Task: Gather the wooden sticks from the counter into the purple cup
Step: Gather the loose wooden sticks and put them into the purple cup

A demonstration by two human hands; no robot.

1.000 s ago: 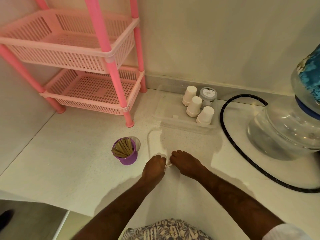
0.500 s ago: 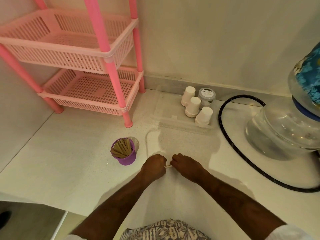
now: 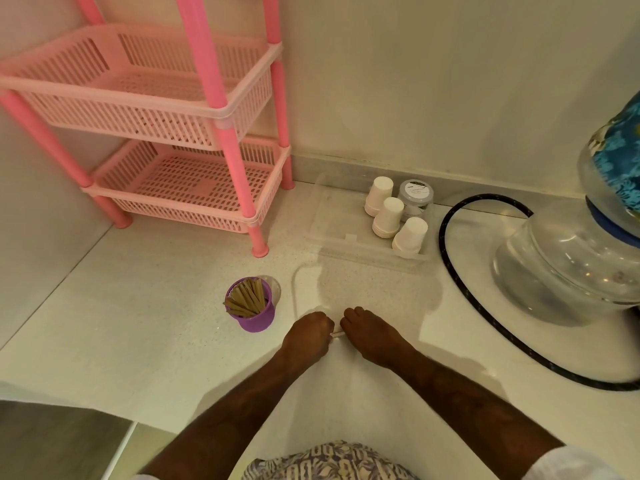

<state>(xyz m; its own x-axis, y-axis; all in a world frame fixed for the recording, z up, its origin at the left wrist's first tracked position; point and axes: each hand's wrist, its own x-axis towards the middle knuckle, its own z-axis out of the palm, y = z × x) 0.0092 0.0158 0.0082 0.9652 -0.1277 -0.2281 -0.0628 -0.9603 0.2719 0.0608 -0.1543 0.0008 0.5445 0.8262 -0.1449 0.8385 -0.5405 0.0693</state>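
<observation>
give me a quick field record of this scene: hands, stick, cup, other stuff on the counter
left hand: closed on one end of a small pale stick
right hand: closed on the other end
purple cup: upright, left of the hands, full of wooden sticks
pink rack: back left, shelves look bare
clear tray: holds three upturned paper cups
water jug: far right

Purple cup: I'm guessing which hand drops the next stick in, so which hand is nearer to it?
Left. The left hand sits just right of the purple cup; the right hand lies beyond it, farther right.
</observation>
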